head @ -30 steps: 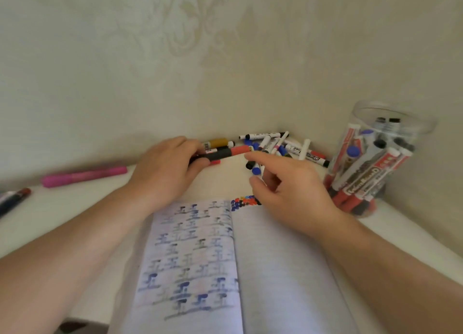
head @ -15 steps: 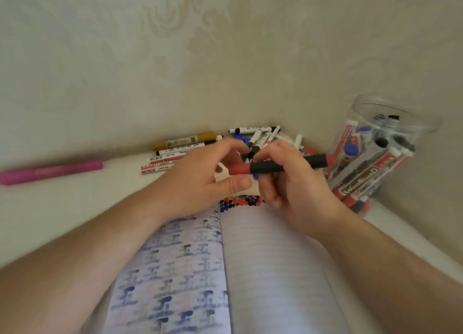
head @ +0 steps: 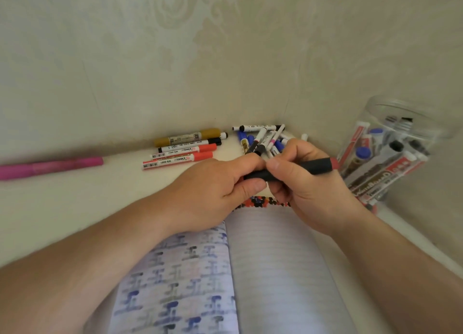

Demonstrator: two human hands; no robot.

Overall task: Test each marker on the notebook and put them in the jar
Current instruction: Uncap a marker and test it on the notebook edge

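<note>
Both hands hold one black marker with a red end, level above the top edge of the open notebook. My left hand grips its left end, which is hidden in the fingers. My right hand pinches the black barrel. A row of red, black and blue test dots runs along the notebook's top edge. The clear jar stands at the right, holding several markers. A pile of loose markers lies in the wall corner behind my hands.
Several markers lie side by side against the wall, left of the pile: a gold one, a black one and two red ones. A pink marker lies far left. Walls close the table at the back and right.
My left hand lifted the black-and-red marker from the pile and carried it right. My right hand took hold of its barrel. The red end near my left hand is now covered by the fingers.
</note>
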